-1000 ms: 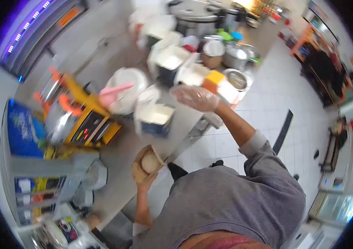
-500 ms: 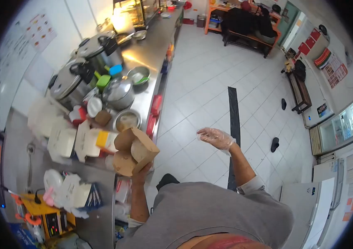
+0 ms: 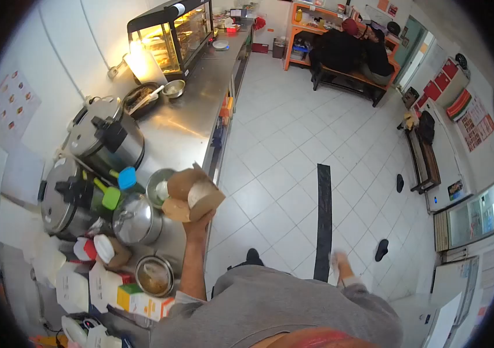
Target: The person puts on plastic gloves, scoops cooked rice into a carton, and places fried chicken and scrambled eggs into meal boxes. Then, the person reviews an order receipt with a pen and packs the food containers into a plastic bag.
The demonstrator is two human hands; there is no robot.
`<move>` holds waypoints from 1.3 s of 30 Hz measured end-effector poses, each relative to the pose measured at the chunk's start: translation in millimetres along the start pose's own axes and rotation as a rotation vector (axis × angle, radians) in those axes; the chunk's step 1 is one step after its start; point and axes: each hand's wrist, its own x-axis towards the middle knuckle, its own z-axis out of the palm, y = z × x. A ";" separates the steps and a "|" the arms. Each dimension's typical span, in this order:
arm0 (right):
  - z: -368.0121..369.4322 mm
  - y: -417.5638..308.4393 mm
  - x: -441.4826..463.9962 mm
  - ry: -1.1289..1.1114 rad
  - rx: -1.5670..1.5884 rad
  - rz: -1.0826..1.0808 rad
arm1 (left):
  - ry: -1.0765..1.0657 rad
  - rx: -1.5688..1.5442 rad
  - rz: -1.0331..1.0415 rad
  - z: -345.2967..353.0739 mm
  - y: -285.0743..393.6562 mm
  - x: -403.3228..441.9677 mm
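Observation:
My left hand grips the underside of a brown paper takeout box. Its flaps stand up, and something white, apparently rice, shows inside. The box is held above the counter edge, in front of a metal bowl. My right hand, which looks gloved, hangs low over the floor by the black tape strip; motion smears its fingers. To the left of the box stand a lidded steel pot and two large cookers, the nearer one with a dark handle. Green and blue utensil heads rise beside them.
Along the left runs the steel counter, bearing a pan, a small bowl and a lit display case. White boxes crowd its near end. People sit on a bench at the back. A dark slipper lies on the tiles.
The view has shifted forward along the counter, so the cookers and pot appear nearer and lower. My left hand still carries the box. The right hand has dropped from waist height.

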 end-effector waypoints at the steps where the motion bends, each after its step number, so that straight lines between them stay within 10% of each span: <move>1: 7.6 45.5 -36.9 0.211 -0.339 -0.460 | -0.014 -0.008 -0.030 12.8 -2.8 35.6; 2: 15.2 89.5 -77.9 0.640 -0.748 -0.812 | 0.026 0.006 0.009 41.7 11.4 61.1; 7: 17.5 -37.0 -43.5 0.100 -0.100 0.083 | -0.043 0.152 0.023 130.9 16.7 216.0; 18: -161.8 -426.4 311.7 0.089 -0.346 -0.083 | 0.020 -0.015 0.233 288.7 4.1 555.2; 21: -267.9 -587.1 485.2 0.340 -0.569 -0.354 | 0.099 0.028 0.200 297.7 17.6 613.8; 22: -311.7 -666.7 542.3 0.351 -0.388 -0.591 | 0.118 0.033 0.180 299.5 21.0 634.1; 23: -334.7 -744.2 628.5 0.914 -0.584 -1.263 | 0.133 0.040 0.168 301.2 20.8 659.7; 24: -359.8 -855.2 632.9 0.435 -0.012 -0.788 | 0.188 0.037 0.191 299.0 11.2 684.2; 26: -385.7 -1053.7 553.0 0.319 -0.045 -0.712 | 0.267 0.092 0.206 286.2 -12.8 731.0; 30: -329.0 -1293.4 507.8 0.008 0.458 -1.023 | 0.368 0.203 0.250 294.2 6.9 863.0; 39: -266.4 -1701.0 424.0 0.222 -0.160 -1.879 | 0.571 0.243 0.209 325.4 41.5 1069.2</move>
